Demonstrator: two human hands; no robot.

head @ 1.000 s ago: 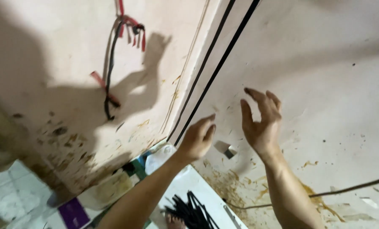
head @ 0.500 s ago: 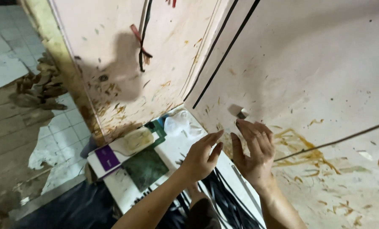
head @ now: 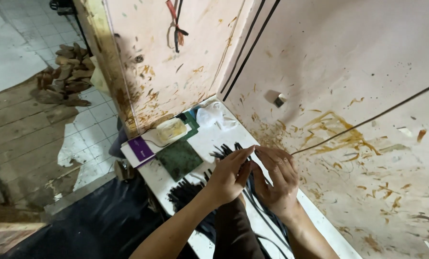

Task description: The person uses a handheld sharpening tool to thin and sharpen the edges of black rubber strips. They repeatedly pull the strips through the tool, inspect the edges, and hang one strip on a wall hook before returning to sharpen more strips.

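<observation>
I see my left hand (head: 229,175) and right hand (head: 276,180) pinching thin black plastic strips (head: 252,192) together, fingertips meeting above the white bench top (head: 209,139) beside the stained wall (head: 348,72)

The light is soft and fairly even, with no glare. The pale wall (head: 348,72) above and beyond the grip of the two hands is the brightest part and looks a little washed out. The white bench (head: 209,139) under the hands is well lit. Down and to the left of the grip the dark sheet (head: 94,225) falls into deep shade. The left hand (head: 226,177) and right hand (head: 276,180) are slightly soft, and fine detail is smeared towards the frame's edges.
</observation>
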